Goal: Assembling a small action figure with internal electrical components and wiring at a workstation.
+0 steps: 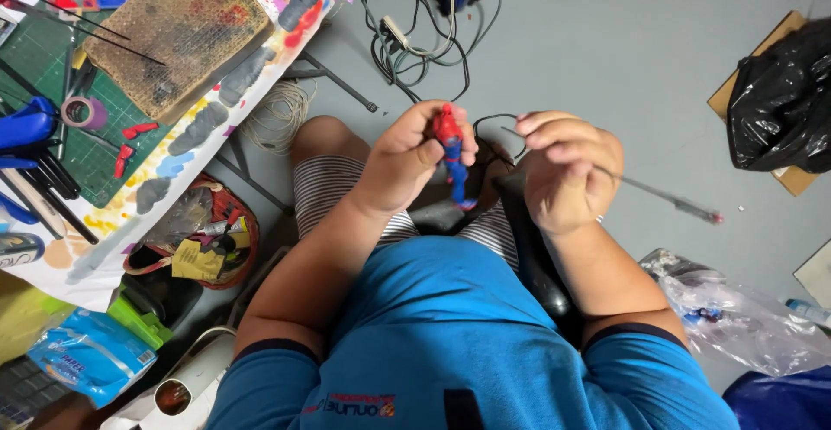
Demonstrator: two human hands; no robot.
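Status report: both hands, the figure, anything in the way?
Left hand gripping red and blue figure. Right hand holding thin metal tool, tip beside figure. Nothing between them.

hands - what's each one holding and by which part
Left hand grips a small red and blue figure around its upper body. Right hand pinches a thin metal tool near one end.
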